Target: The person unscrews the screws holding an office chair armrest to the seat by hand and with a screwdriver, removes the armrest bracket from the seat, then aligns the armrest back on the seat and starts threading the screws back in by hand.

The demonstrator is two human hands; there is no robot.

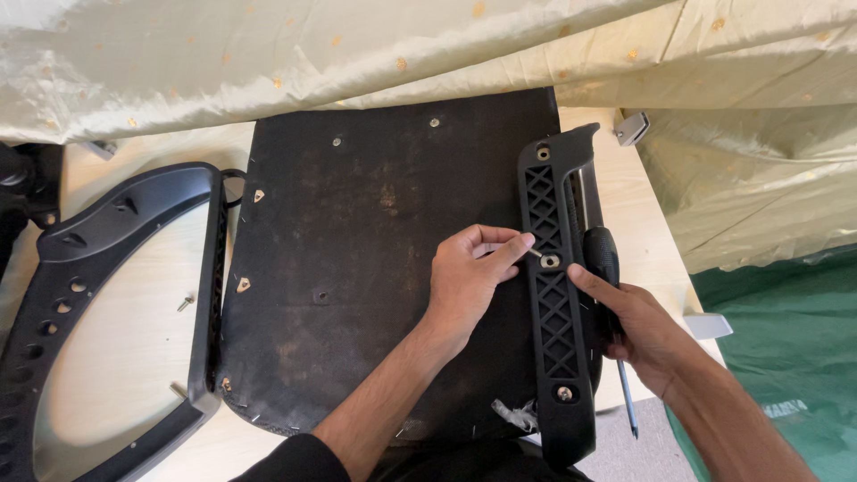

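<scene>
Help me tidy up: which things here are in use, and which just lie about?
In use: left hand, screw, armrest bracket, seat base, right hand, screwdriver.
Lying about: backrest frame, loose screw, cloth.

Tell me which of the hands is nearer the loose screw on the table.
Left. The left hand sits mid-seat, right of the loose screw; the right hand, holding the screwdriver, is farther right beyond the armrest.

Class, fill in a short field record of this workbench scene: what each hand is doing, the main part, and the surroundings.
Left hand: pinches a small screw at the armrest bracket's middle hole
Right hand: grips a black-handled screwdriver
Armrest bracket: black, lies on the seat base's right edge
Seat base: black, underside up
Beside it: curved black frame, loose screw, wooden table
</scene>
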